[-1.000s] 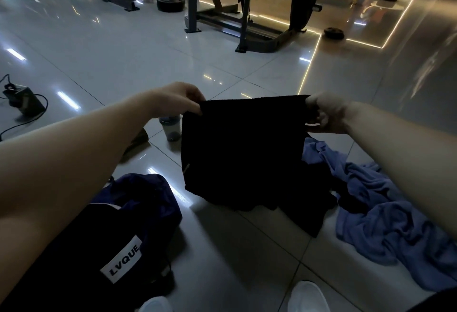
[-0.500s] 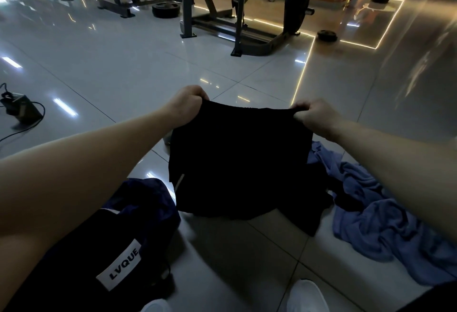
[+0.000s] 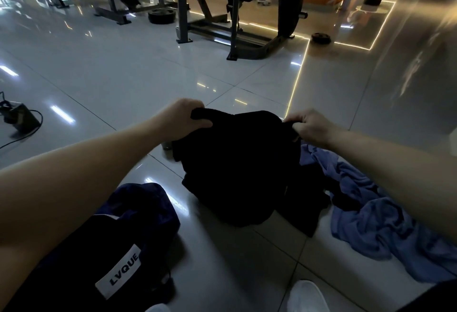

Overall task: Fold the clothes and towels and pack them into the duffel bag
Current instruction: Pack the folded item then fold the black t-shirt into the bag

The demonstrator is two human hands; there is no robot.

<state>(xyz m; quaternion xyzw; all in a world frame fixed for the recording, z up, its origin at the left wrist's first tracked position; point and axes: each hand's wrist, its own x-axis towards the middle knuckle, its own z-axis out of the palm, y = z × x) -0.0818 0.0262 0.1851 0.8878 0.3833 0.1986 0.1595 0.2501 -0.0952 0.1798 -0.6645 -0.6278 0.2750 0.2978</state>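
Left hand (image 3: 184, 120), right hand (image 3: 309, 126) closer together; black garment (image 3: 237, 163) lowered, bunched.

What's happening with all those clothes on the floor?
A person is sorting laundry in a gym. The left hand and the right hand each grip a top corner of a black garment, whose lower part sags to the tiled floor. A crumpled blue cloth lies to the right, not yet folded. The dark duffel bag waits on the left.
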